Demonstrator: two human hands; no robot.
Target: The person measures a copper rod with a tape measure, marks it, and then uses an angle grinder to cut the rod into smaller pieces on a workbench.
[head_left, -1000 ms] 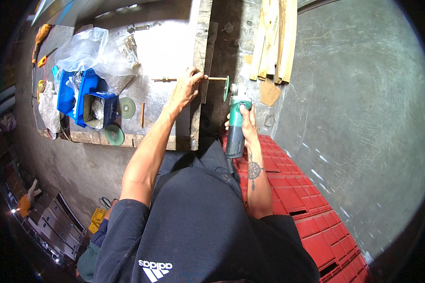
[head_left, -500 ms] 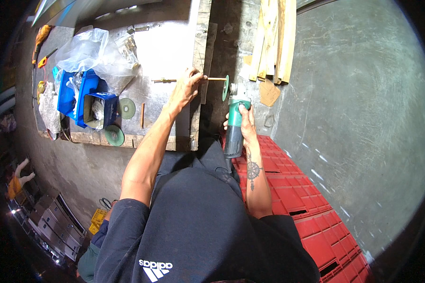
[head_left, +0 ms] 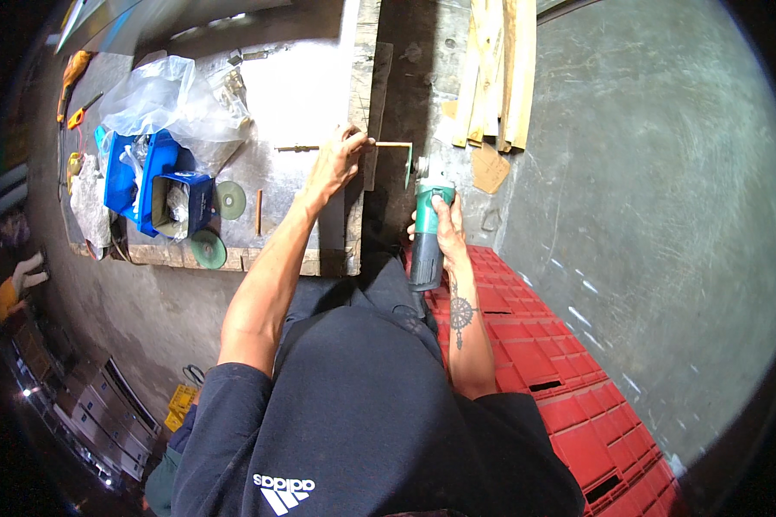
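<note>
Over the table's right edge, my left hand [head_left: 343, 157] pinches a thin copper-coloured rod [head_left: 391, 144] lying crosswise. The rod's right end meets the upper part of a green grinding disc [head_left: 409, 169], seen nearly edge-on; whether they touch or are just apart, I cannot tell. That disc is mounted on a green and black angle grinder [head_left: 428, 246], upright in the picture beyond the table edge. Wrapped round its body is my right hand [head_left: 447, 222], thumb on top. On the table left of my left forearm lie a short copper-coloured rod [head_left: 259, 212] and two loose discs [head_left: 229, 200].
Blue bins [head_left: 132, 207] and a clear plastic bag [head_left: 159, 99] crowd the metal-topped table [head_left: 289, 207]. Wooden strips [head_left: 500, 73] lie on the floor ahead right. Red plastic crates or panels [head_left: 526, 336] extend beside my right arm. A person [head_left: 13, 293] is at far left.
The grinder and its disc have shifted very slightly left, and the disc shows narrower, more edge-on. My left hand keeps its hold on the rod, almost unmoved.
</note>
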